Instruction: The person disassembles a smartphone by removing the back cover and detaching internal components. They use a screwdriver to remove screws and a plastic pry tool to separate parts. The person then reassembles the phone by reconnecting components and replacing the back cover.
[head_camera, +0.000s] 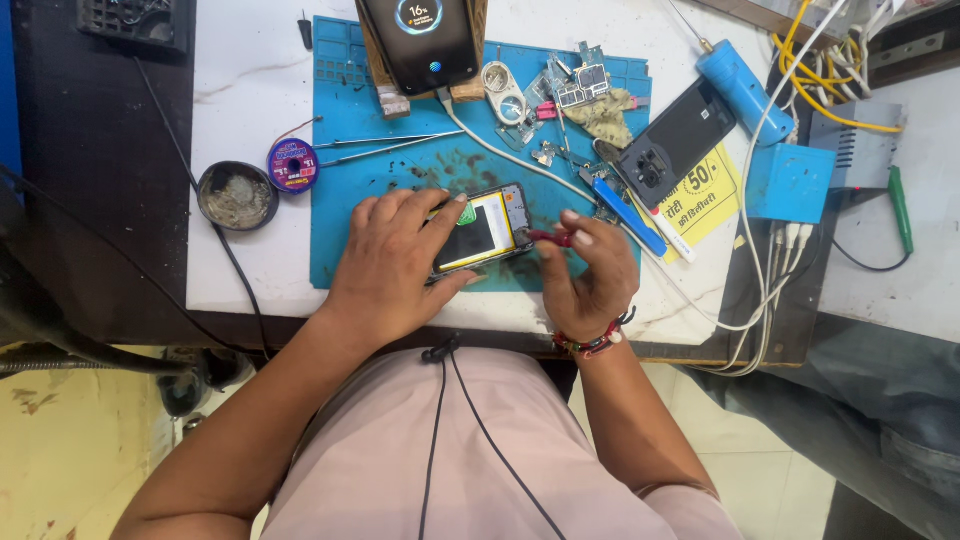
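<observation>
We see the left hand (395, 262) spread flat over the near-left part of an opened phone (482, 232), fingers curled round its edge and gripping it, which we judge pins it steady on the blue work mat (345, 200). The phone lies near the mat's near edge, its back off, a pale battery showing inside the frame. The right hand (590, 272) is closed in a pinch on a small red-handled tool (552, 238), its tip at the phone's right end, just touching or nearly so; we cannot tell which.

Loose things crowd the far side of the mat: tweezers (385, 145) lying flat to the left, small circuit boards (578, 85) and metal bits in the middle, a dark phone back cover (672, 145) to the right, and a second phone (422, 40) with a lit screen propped at the far edge. A white cable (500, 150) runs from it across the mat, close to the right hand. A blue-handled tool (625, 212) lies just right of that hand.

Open room lies mostly on the left of the mat, where the blue surface is bare. Left of the mat sit a small purple spool (293, 165) and a round dark tin (237, 196), well apart from both hands. The table's near edge runs just under the wrists
</observation>
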